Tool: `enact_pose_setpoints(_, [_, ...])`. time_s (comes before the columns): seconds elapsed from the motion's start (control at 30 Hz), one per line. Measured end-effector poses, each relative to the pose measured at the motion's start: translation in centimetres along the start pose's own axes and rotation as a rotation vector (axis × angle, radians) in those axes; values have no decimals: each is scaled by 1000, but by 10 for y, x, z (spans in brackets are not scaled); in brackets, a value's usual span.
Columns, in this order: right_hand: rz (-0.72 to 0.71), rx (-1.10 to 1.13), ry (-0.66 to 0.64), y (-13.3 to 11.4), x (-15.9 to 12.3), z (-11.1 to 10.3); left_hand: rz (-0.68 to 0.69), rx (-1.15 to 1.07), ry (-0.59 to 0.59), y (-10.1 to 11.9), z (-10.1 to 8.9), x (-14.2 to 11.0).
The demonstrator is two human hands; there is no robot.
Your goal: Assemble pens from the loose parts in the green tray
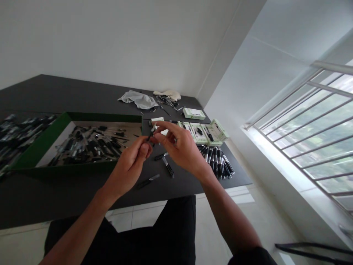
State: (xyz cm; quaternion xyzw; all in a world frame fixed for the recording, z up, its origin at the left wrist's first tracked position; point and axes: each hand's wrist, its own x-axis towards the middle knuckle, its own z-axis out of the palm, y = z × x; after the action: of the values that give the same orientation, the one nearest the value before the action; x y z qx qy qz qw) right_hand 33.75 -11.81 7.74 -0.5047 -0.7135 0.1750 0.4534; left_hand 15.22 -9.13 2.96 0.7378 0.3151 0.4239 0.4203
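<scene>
Left hand (129,167) and right hand (180,147) pinch a pen (150,136) over the table (110,193); I see a green box (107,117) crowding the left, loose pens (169,170) toward the front edge.

A slim, pen-like piece (151,135), dark along its lower part and pale grey at its upper end, slants up and to the right. It is raised just beyond the right end of the green-walled, open-topped box (107,117), pinched low by the left hand (128,163); fingers partly cover it, hiding finer detail.
</scene>
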Motion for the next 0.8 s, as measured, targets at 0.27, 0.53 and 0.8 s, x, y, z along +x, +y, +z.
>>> enact_pose_setpoints(0.27, [75,99,207,7,-51,21,12,-439,101,9,42,0])
enact_pose_setpoints(0.53, [134,-13,287,0,-62,4,-83,-537,-1,23,72,4])
enact_pose_setpoints(0.8, [424,-579,463,67,-51,-81,-46,-493,107,4,62,6])
